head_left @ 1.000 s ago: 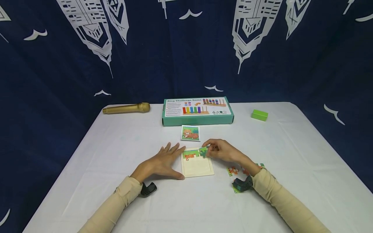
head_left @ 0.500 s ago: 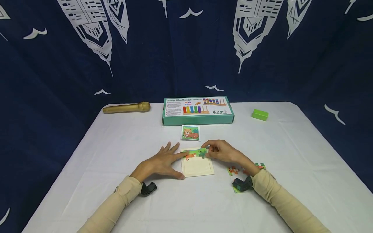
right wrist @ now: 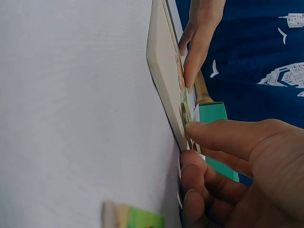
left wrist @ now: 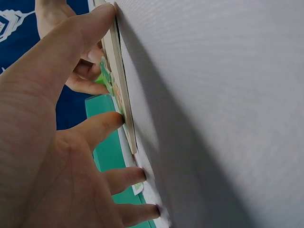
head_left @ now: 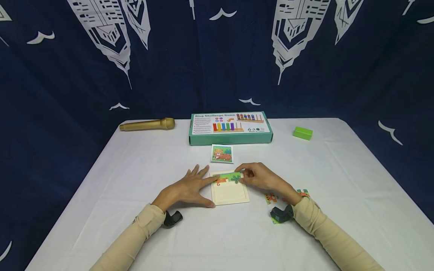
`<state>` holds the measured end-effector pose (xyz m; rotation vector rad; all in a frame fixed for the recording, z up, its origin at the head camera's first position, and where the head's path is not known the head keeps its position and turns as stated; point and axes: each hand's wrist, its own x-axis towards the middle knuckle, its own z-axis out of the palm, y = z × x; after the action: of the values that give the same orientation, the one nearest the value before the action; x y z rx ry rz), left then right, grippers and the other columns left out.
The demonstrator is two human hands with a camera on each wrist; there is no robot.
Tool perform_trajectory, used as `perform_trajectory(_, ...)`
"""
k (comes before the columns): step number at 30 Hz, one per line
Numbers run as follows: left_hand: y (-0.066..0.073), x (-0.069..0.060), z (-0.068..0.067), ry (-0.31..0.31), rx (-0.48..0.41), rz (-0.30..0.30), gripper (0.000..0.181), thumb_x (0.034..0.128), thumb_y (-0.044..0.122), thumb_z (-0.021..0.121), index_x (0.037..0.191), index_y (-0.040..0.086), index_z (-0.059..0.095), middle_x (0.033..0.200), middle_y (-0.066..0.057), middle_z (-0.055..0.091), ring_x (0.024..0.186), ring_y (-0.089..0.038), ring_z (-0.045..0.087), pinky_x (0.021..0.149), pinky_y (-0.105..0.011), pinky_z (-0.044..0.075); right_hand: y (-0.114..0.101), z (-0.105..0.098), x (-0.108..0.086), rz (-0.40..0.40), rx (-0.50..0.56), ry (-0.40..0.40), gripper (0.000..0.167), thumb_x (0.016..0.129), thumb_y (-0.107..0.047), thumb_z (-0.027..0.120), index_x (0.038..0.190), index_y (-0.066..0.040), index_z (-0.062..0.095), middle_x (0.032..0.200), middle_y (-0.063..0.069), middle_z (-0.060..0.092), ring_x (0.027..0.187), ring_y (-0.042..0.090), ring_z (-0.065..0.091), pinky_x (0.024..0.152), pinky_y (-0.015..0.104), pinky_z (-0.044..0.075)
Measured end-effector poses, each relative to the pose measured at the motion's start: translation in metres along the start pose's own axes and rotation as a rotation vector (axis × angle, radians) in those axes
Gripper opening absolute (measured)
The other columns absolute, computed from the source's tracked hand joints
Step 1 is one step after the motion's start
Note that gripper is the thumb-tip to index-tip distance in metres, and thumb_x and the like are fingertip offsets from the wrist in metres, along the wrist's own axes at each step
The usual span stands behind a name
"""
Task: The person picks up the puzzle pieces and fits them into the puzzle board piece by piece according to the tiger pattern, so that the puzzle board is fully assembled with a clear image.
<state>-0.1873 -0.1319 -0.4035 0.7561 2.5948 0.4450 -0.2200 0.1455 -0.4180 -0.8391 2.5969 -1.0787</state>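
Note:
A pale wooden puzzle board [head_left: 229, 195] lies flat on the table, with picture pieces along its far edge. My left hand [head_left: 188, 190] is spread at the board's left side. Its index finger rests on the tiger puzzle piece [head_left: 222, 181], and its thumb touches the near left corner. At the far right corner, my right hand [head_left: 262, 177] pinches a green puzzle piece [head_left: 235, 178] with a palm tree, thumb and index finger on it. In the right wrist view, this puzzle piece [right wrist: 185, 110] appears slightly tilted over the board; its far end is hidden by the fingers.
Loose puzzle pieces [head_left: 271, 198] lie partly under the right wrist. Beyond the board are a tiger picture card [head_left: 222, 154], a green Ring Challenge Game box [head_left: 230, 140], a gold microphone [head_left: 147, 125] and a lime green block [head_left: 303, 133].
The palm tree piece has moved left, closing the gap to the tiger piece. My left index finger has come down from the board's edge onto the tiger piece.

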Motion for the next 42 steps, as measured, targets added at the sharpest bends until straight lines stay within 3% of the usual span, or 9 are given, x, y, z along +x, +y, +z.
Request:
perform_trajectory(24, 0.0007, 0.0001, -0.0007, 0.001, 0.007, 0.005, 0.093, 0.0724, 0.06, 0.074, 0.15, 0.031, 0.032, 0.161, -0.013, 0.008, 0.145, -0.042, -0.005, 0.115, -0.059, 0.004, 0.0016, 0.0013, -0.0002, -0.023, -0.015, 0.01, 0.029, 0.086, -0.008, 0.069, 0.115, -0.007, 0.065, 0.073, -0.003, 0.054, 0.061, 0.008, 0.046, 0.055, 0.021, 0.038)
perform_trajectory(42, 0.0002, 0.0002, -0.0006, 0.003, 0.013, 0.001, 0.093, 0.0727, 0.061, 0.073, 0.151, 0.032, 0.031, 0.161, -0.013, 0.007, 0.145, -0.042, -0.005, 0.115, -0.058, 0.004, -0.001, 0.0042, 0.0, -0.035, -0.094, 0.035, 0.026, 0.086, -0.008, 0.068, 0.111, -0.008, 0.062, 0.07, -0.004, 0.053, 0.059, 0.007, 0.045, 0.056, 0.021, 0.038)
